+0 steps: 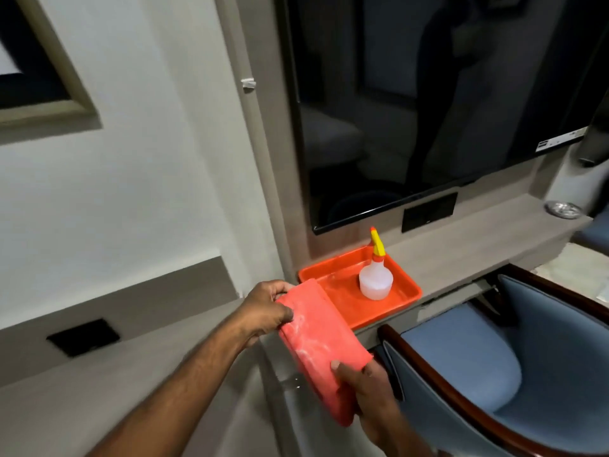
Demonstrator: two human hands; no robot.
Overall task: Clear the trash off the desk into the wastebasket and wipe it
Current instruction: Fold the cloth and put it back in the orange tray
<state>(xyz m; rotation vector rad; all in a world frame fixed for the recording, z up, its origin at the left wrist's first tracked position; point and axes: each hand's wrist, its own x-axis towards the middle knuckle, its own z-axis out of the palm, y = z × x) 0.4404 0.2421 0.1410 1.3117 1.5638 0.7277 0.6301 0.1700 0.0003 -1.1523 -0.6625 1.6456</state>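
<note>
Your left hand (268,310) and right hand (364,382) each grip an end of the folded pink-red cloth (318,344) beside the orange plastic tray (349,293) on the grey counter (461,242).

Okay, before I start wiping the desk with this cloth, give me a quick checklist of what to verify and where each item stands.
1. Cloth folded flat: ok.
2. Grip on cloth: ok, left hand at the far end, right hand at the near end.
3. Spray bottle upright in the orange tray, within reach: ok.
4. Trash off the desk: ok on the part in view; a small metal dish remains at the far end.
5. Cloth dampened: cannot tell.
6. Wastebasket nearby: cannot tell, not in view.
</note>
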